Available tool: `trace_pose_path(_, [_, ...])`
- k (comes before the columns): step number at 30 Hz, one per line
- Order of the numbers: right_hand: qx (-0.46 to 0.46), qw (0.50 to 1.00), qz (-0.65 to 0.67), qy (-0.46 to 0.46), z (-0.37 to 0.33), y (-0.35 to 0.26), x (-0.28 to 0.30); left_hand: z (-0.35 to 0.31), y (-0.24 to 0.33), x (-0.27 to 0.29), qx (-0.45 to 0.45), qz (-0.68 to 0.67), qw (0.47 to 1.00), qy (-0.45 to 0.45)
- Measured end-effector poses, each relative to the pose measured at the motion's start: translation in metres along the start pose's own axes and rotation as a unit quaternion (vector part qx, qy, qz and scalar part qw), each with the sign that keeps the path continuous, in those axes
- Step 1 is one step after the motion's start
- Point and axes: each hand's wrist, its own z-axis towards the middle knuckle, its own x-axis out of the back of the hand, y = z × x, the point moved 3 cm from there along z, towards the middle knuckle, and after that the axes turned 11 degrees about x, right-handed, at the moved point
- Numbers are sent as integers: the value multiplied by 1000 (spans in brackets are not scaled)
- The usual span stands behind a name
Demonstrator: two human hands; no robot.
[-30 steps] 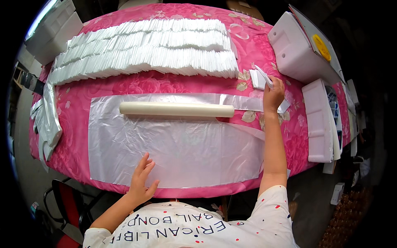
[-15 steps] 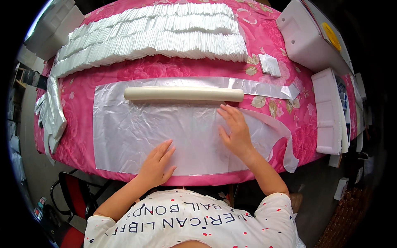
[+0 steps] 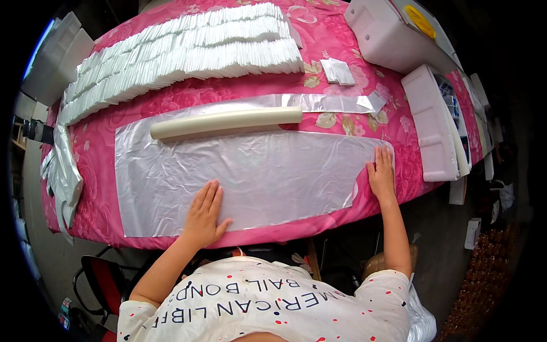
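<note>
A large whitish translucent plastic bag (image 3: pixel 273 179) lies spread flat and a little wrinkled, with handle-like strips at its right end. My left hand (image 3: pixel 202 216) rests palm down on its near part, left of the middle, fingers stretched and thumb apart. At the far right end my right hand (image 3: pixel 382 174) lies flat on the near strip, fingers extended. Under that palm the strip is partly hidden. A long cream-coloured tube or roller (image 3: pixel 228 124) lies across the bag's far part, touched by neither hand.
Rows of stacked white folded packets (image 3: pixel 182 57) stand at the back left, and a small pile of them (image 3: pixel 337 71) lies behind the bag. White foam boxes (image 3: pixel 427 125) line the right side. More plastic bags (image 3: pixel 67 171) hang over the left edge of the pink flowered tablecloth (image 3: pixel 97 194).
My right hand has moved from beside the tube's right end to the bag's near right strip. That strip, which curled toward me, now lies straighter. My left hand stays flat on the bag.
</note>
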Motion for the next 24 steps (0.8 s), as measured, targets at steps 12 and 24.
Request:
trace_pose_path(12, [200,955,216,-41,5,-194,-12,11,10,17,12,52,998,-28])
trace_pose_path(24, [-42,997,22,67,-23,55,-9,13,13,20,-10,72,997,-1])
